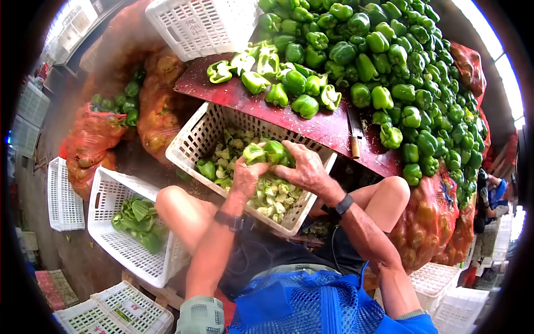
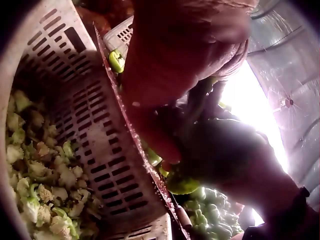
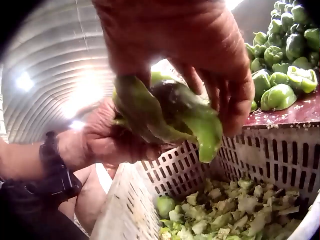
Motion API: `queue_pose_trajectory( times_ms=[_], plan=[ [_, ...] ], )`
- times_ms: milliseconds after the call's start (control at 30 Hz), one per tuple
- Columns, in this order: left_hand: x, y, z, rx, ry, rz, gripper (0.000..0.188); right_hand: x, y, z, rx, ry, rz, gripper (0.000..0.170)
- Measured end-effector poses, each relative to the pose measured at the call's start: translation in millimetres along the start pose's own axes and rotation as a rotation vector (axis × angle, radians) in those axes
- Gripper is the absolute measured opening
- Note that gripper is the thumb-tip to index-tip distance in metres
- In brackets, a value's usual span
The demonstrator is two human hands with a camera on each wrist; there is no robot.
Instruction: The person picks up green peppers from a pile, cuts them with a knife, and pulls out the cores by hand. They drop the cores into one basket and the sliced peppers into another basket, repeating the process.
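Over a white slatted crate (image 1: 194, 136), both hands grip a green bell pepper (image 1: 273, 152) that is partly split. My left hand (image 1: 245, 178) holds its left side, and my right hand (image 1: 307, 171) curls round the right side. In the right wrist view the pepper (image 3: 200, 125) shows a gap between its torn walls, with the right hand (image 3: 175, 45) above and the left hand (image 3: 112, 140) behind. Pale pepper cores (image 1: 272, 203) and scraps lie in the crate below. Dark shadow hides most of the pepper in the left wrist view, behind the left hand (image 2: 185, 55).
A red board (image 1: 239, 103) beyond the crate bears halved and whole peppers (image 1: 293, 82), and a knife (image 1: 355, 139). A large heap of peppers (image 1: 423, 100) rises at right. Left stands a white crate (image 1: 128, 253) with peppers; mesh sacks (image 1: 425, 222) flank the workplace.
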State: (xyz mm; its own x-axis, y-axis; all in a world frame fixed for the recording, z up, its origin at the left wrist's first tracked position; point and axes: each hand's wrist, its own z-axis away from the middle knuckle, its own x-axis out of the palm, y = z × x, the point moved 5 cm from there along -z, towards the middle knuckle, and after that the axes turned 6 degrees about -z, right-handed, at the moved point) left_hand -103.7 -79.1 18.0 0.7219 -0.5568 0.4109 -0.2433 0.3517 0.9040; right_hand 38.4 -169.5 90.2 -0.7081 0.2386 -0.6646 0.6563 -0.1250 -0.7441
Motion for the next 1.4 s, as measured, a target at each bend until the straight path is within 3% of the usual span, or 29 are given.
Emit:
queue_pose_trajectory(
  times_ms=[33,67,133,167,200,267,333,400,567,733,767,800,900,933,1033,1067,1167,1400],
  plan=[
    [3,1,4,-0.033,-0.058,-0.02,0.049,3,0,0,-0.008,0.048,-0.058,0.047],
    [7,1,6,-0.067,-0.114,-0.04,0.052,3,-1,1,-0.008,0.046,-0.057,0.047],
    [3,5,8,0.0,-0.088,-0.101,0.056,0,3,3,0.142,0.057,-0.467,0.034],
    [1,7,7,-0.003,-0.136,-0.14,0.055,-3,-4,3,-0.086,0.081,-0.28,0.026],
    [-1,9,7,-0.006,-0.185,-0.179,0.055,-6,-4,2,-0.088,0.08,-0.278,0.026],
    [-6,10,8,-0.03,-0.209,-0.147,0.057,-6,5,2,0.088,0.017,-0.26,0.025],
    [-5,20,14,-0.094,-0.262,-0.119,0.059,-6,9,3,0.18,-0.029,-0.395,0.023],
    [-6,28,19,-0.12,-0.271,-0.107,0.059,-2,9,7,0.286,-0.062,-0.785,0.022],
    [-15,30,23,-0.124,-0.303,0.093,0.061,12,24,11,0.499,0.037,-1.112,0.02],
    [-14,27,22,-0.044,-0.283,0.256,0.064,23,20,15,0.494,0.045,-1.359,0.032],
    [-14,29,23,-0.029,-0.273,0.284,0.065,27,20,16,0.519,0.065,-1.522,0.031],
    [-15,29,22,-0.015,-0.242,0.286,0.066,32,21,17,0.542,0.089,-1.686,0.029],
    [-25,40,19,0.139,-0.243,0.275,0.065,34,48,8,0.531,0.248,-1.802,0.03],
    [-28,40,19,0.139,-0.161,0.286,0.064,29,52,9,0.564,0.326,-1.796,0.032],
    [-39,42,19,0.099,0.002,0.311,0.064,21,55,14,0.562,0.257,-1.806,0.038],
    [-41,40,14,0.164,0.068,0.311,0.064,21,53,13,0.544,0.214,-1.815,0.039],
    [-56,20,8,0.095,0.357,0.227,0.062,18,36,7,0.496,0.168,-1.836,0.043],
    [-66,5,0,0.12,0.409,0.078,0.059,13,16,2,0.437,0.055,-1.757,0.047]
  ],
)
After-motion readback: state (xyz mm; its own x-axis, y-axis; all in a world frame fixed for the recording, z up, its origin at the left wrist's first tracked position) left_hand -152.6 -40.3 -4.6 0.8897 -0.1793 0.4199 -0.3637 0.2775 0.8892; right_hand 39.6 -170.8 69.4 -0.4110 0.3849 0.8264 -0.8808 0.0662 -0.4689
